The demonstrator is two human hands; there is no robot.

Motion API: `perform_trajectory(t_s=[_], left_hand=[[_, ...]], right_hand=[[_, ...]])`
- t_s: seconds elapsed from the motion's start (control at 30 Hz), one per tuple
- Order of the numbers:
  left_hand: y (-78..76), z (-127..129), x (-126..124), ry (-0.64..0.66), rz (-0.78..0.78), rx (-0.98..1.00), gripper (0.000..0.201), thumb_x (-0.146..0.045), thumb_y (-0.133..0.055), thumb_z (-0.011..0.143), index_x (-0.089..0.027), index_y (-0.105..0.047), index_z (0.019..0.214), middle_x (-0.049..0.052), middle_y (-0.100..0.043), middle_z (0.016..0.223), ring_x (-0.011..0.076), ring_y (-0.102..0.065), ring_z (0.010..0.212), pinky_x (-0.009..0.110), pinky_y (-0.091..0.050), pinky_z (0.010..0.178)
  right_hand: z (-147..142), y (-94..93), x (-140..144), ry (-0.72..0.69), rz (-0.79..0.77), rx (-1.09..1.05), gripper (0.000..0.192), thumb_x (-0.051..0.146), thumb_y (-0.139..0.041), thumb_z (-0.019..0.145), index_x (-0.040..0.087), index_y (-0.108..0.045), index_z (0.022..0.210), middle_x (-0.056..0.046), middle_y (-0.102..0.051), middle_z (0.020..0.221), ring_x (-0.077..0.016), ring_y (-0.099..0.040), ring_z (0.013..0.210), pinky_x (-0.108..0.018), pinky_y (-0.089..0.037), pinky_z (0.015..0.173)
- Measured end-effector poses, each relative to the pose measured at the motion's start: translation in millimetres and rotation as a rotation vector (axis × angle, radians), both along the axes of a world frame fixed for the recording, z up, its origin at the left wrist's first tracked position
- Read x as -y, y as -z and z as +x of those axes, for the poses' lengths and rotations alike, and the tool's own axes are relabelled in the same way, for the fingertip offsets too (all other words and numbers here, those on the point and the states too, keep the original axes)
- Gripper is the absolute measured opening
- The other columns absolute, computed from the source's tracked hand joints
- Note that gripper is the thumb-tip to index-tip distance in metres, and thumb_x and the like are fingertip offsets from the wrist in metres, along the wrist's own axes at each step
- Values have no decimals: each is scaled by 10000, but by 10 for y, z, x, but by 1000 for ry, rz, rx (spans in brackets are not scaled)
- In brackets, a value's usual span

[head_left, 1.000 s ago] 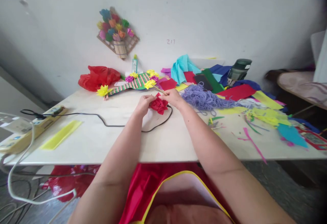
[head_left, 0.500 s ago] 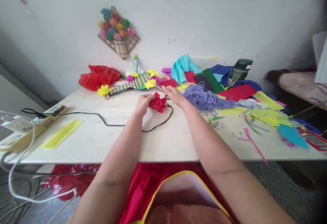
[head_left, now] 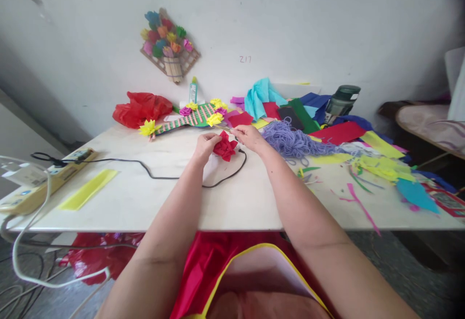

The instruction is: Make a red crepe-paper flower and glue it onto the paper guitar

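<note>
I see a power strip [head_left: 67, 173] along the table's [head_left: 240, 212] left edge, with a yellow paper strip [head_left: 89, 190] just right of it. Toward the back left corner sits a red plastic bag [head_left: 143, 108], contents hidden from me; on the wall, a bundled-stick holder [head_left: 173, 69] bears paper flowers [head_left: 162, 35]. Mid-table, nearer the back edge, the left hand [head_left: 206, 147] pinches a red paper flower [head_left: 225, 147] (whether it touches the tabletop, I can't tell); its petals face up toward my camera, too round for a clear long axis. The right hand [head_left: 249, 137] grips a thin tool [head_left: 224, 127], type unclear, lying nearly sideways, tip leftward by a yellow flower [head_left: 214, 119]. Purple yarn [head_left: 290, 139] lies right of that hand; a dark green bottle [head_left: 341, 105] is near the back edge, rightward.
</note>
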State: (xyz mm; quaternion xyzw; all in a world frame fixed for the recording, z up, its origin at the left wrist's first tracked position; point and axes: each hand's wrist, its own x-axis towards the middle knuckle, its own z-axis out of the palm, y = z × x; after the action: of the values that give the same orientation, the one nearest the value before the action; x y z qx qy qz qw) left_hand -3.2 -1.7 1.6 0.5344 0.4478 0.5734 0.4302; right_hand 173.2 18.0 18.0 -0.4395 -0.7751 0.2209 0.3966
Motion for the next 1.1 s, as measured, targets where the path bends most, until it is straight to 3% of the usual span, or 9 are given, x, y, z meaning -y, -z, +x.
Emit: perform_trajectory(t_s=[0.13,0.3,0.5,0.63,0.9,1.1], left_hand=[[-11,9,16,0,-10,-20,176,-311,-669,563,-149,-613,525,6,-544,455,111,-478,438,226,-350,437],[-11,9,32,17,9,-35,151,-282,-672,565,-144,-625,524,16,-564,478,109,-481,452,223,-348,442],[17,-1,10,56,13,-60,145,-279,-673,569,-140,-644,543,27,-580,500,119,-496,468,235,-362,464],[31,-14,-3,75,27,-66,155,-290,-669,567,-141,-638,541,20,-566,494,114,-483,469,237,-347,467],[23,-15,-25,148,-29,126,195,-323,-682,550,-139,-655,608,35,-618,557,132,-541,496,242,-371,484],[62,-9,-60,174,-74,156,185,-317,-678,556,-135,-653,578,50,-633,563,142,-552,501,251,-381,484]], right_hand=[[-4,23,-27,-39,1,14,358,431,-502,891,152,-725,854,22,-528,572,-123,-450,583,-243,-336,586],[-4,61,-74,-49,-14,8,344,389,-563,871,178,-762,1056,-25,-693,773,-142,-549,674,-254,-427,664],[-3,113,-115,-75,-15,12,330,382,-576,872,185,-777,1047,-38,-731,847,-144,-571,703,-269,-464,701],[-9,107,-106,-76,-18,-1,316,349,-587,864,182,-779,1051,-29,-716,778,-145,-570,696,-270,-454,696],[-36,76,-73,-115,2,-74,280,331,-615,833,178,-798,979,-8,-682,696,-142,-576,699,-267,-436,703],[-50,78,-64,-149,-24,-117,270,311,-614,818,194,-801,974,-16,-711,726,-157,-613,726,-275,-464,707]])
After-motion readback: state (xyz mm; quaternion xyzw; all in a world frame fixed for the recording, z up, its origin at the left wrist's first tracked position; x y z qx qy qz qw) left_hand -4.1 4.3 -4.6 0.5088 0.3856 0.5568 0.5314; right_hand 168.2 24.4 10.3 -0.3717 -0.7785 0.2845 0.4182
